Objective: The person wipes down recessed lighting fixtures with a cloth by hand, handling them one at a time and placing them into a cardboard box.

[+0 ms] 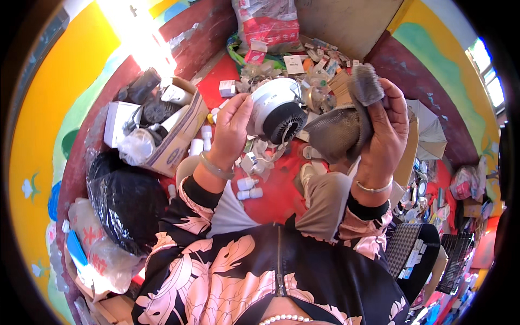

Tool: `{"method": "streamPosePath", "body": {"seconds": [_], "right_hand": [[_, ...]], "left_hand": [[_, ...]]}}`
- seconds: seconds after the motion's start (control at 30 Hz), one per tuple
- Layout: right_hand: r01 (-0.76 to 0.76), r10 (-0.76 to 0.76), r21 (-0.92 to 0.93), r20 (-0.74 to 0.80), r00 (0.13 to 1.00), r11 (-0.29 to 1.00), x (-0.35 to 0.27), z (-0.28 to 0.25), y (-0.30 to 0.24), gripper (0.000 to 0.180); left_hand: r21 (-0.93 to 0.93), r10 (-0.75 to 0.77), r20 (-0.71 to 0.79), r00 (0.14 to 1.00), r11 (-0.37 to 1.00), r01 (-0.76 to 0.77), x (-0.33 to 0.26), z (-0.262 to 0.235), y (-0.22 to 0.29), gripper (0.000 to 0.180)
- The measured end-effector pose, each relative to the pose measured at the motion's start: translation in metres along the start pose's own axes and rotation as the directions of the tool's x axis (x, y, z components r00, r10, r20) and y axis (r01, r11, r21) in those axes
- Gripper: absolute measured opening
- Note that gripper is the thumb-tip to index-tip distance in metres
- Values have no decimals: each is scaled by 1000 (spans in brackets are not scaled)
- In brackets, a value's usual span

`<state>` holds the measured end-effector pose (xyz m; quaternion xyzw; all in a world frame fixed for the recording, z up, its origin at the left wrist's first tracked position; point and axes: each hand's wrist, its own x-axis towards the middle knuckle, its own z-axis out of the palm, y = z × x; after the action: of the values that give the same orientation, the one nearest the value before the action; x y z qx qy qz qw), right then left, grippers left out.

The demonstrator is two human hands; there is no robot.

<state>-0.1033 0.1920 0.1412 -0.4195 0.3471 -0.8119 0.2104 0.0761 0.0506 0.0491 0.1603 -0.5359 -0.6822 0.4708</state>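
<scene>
My left hand, raised in front of me, pinches the rim of a round white downlight. Black fins at the light's lower end face down and to the right. Across from it, my right hand is closed on a dark grey ribbed cloth. One folded end of the cloth stands up above my fingers, and the rest hangs to the left, close to the light but seemingly apart from it. Below them, between my knees, small white bulb-shaped pieces lie on the red floor covering.
An open cardboard box of lamps and fittings stands left, beside a black plastic bag. Small boxes and loose parts are heaped ahead, before a red and white sack. At right are a black crate and a pile of small items.
</scene>
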Motion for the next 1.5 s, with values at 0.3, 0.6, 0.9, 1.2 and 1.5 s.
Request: {"method": "streamPosePath", "body": {"seconds": [0.3,0.6,0.9,1.2,1.5], "right_hand": [[284,-314,-849,148,938,446,58,-19,92,18],[294,-41,-891,299,953,345,50,-9,170,15],[336,-32,-731,396,918,593,48,-17,139,15],[-209,77,-668,-222,972,714,72,-107,148,14],[-10,-71,-771,-71,995,637,77,-130,124,13]], "left_hand": [[-183,-203,-38,978,964,193,68,22,-50,19],[0,-155,-158,975,988,157,77,25,-97,17],[267,-45,6,999,963,41,67,14,-63,20],[17,-240,59,969,971,239,62,-8,-58,19],[-335,-430,-7,903,851,403,71,-23,-65,20]]}}
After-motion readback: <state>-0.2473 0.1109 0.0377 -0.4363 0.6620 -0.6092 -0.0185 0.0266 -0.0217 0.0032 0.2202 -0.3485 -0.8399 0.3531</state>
